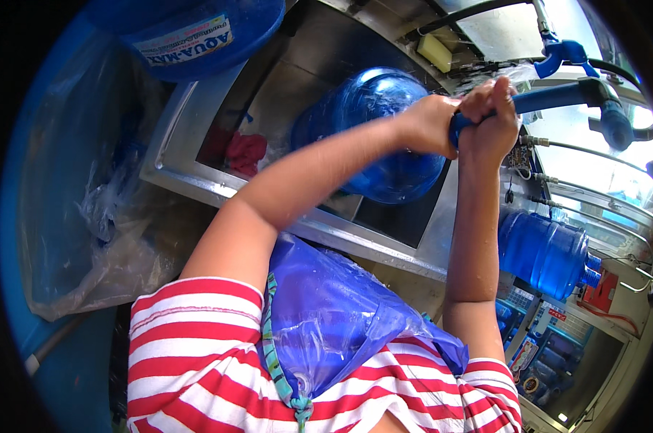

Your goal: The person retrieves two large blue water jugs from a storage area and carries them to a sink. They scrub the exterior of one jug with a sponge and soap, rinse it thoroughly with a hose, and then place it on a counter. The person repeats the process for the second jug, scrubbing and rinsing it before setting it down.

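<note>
Head view shows both hands meeting at the near end of a blue pipe point(550, 99), which runs away from the fingers to the right and ends in an elbow. The right hand point(498, 119) has its fingers closed around the pipe, one digit sticking up; the left hand point(429, 121) is pressed in beside it at the pipe's end, though how its fingers are set cannot be told. Just left of and below the fingers, partly behind the left forearm, a large blue jug point(384, 97) sits in a steel sink point(391, 254); whether the left hand touches it is unclear. Clear water splashes just above the fingers, near a yellow sponge point(434, 52) up and to their left. A blue valve handle point(561, 58) is up and to their right. Well left of the fingers, a red cloth point(245, 153) lies in the sink, and farther up that way stands a big blue container point(247, 43). Below and right of the fingers, another blue bottle point(543, 252) lies on its side.
</note>
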The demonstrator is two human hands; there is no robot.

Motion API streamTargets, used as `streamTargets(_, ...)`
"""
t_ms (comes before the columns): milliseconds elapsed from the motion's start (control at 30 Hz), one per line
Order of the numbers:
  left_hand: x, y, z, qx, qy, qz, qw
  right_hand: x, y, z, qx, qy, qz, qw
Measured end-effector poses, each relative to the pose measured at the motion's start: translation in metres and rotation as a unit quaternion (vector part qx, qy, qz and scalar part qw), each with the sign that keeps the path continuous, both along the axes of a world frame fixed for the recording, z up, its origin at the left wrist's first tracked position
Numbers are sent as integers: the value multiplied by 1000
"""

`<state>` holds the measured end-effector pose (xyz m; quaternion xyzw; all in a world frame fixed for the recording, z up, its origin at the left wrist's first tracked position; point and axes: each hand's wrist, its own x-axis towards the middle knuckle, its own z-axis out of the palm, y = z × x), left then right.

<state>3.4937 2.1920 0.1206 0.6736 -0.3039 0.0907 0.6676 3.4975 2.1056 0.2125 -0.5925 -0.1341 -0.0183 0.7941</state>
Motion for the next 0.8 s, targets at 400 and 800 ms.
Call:
streamTargets(400, 7, 11, 5, -22, -30, -19, 999, -13, 6, -1, -28, -34, 66, 997)
streamTargets(800, 12, 11, 9, 10, -42, -11, 999, -2, -1, 6, -23, -40, 87, 995)
